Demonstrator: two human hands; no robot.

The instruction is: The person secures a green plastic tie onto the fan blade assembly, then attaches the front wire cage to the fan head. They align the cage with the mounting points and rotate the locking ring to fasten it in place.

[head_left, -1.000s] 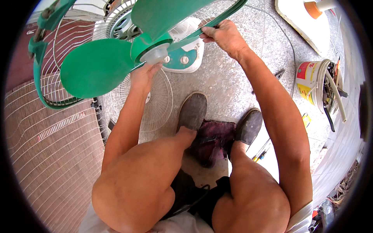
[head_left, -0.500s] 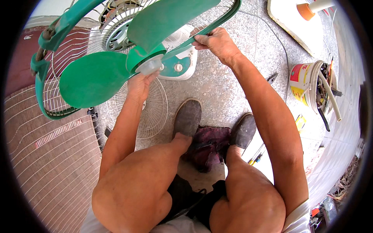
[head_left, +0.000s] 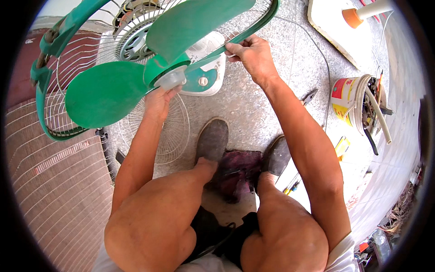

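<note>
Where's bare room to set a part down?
Floor is bare between the fan base, left shoe and right forearm, and between right hand and cable. Crowded: leftward, with green blades and a wire guard.

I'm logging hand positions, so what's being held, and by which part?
The fan rim, by its right side, in the right hand. The left hand is just below the clear cap, its grip too hidden to tell.
</note>
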